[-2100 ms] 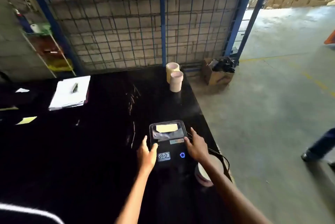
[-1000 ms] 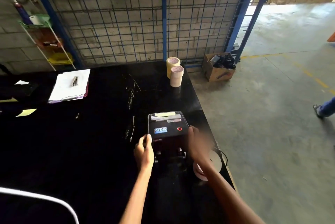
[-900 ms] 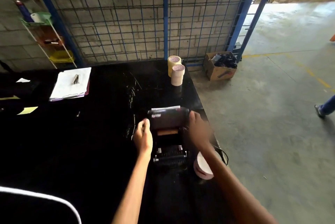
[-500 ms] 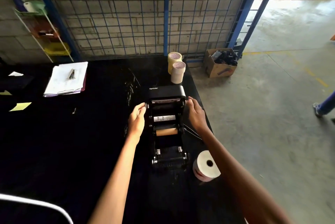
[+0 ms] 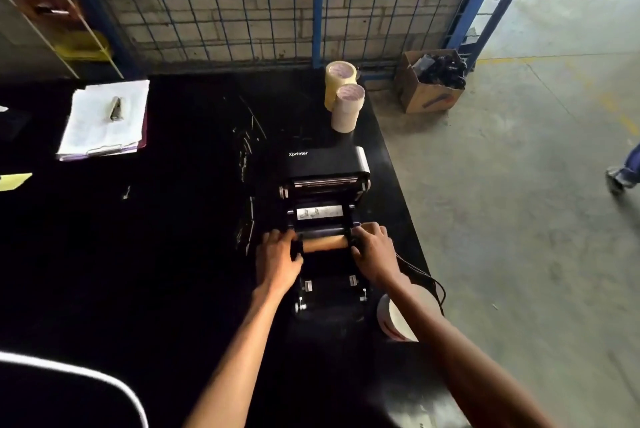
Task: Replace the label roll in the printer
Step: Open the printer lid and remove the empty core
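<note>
Your left hand (image 5: 278,259) and right hand (image 5: 374,254) pinch the core (image 5: 323,243) ends inside the open printer (image 5: 325,219); your right forearm hides the new roll (image 5: 393,320).

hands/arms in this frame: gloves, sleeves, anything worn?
Both bare. The left hand and right hand have no gloves, and no rings, watch or wristbands show. Both forearms are uncovered to the frame's bottom edge, so no sleeves are in view.
</note>
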`<state>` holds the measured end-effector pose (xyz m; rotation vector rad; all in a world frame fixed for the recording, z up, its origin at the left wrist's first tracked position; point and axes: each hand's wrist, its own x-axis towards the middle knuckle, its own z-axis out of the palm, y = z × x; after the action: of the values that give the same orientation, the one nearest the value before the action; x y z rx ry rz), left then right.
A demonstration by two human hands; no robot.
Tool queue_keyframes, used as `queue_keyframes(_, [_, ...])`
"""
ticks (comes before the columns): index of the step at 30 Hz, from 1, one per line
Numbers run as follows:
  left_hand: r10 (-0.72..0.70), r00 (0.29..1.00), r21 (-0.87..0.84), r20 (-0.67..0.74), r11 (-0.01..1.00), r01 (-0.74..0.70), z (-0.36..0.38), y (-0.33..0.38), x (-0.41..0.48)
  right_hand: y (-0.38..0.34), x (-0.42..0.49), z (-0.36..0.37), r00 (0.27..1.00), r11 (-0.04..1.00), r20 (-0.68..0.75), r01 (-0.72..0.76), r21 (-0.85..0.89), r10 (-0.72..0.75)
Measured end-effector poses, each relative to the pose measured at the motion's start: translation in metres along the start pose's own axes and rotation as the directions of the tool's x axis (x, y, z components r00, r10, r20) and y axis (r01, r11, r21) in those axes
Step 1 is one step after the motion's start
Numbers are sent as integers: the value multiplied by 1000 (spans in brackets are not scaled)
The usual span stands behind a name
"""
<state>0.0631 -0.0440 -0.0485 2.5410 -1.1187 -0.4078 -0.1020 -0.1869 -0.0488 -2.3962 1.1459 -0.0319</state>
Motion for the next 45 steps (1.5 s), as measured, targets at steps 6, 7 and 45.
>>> queue_keyframes(6, [23, 998, -37, -62, 999, -25, 9, 0, 6, 2, 9, 1, 998, 998, -19, 51, -31, -52])
queue_keyframes(7, [28, 997, -50, -75, 998, -32, 9, -1, 6, 5, 9, 1, 997, 998, -40, 67, -11, -67])
queue_keyframes(45, [-129, 961, -196, 246, 964, 179, 53, -57, -189, 55, -228, -16, 971, 493, 237, -189, 849, -37])
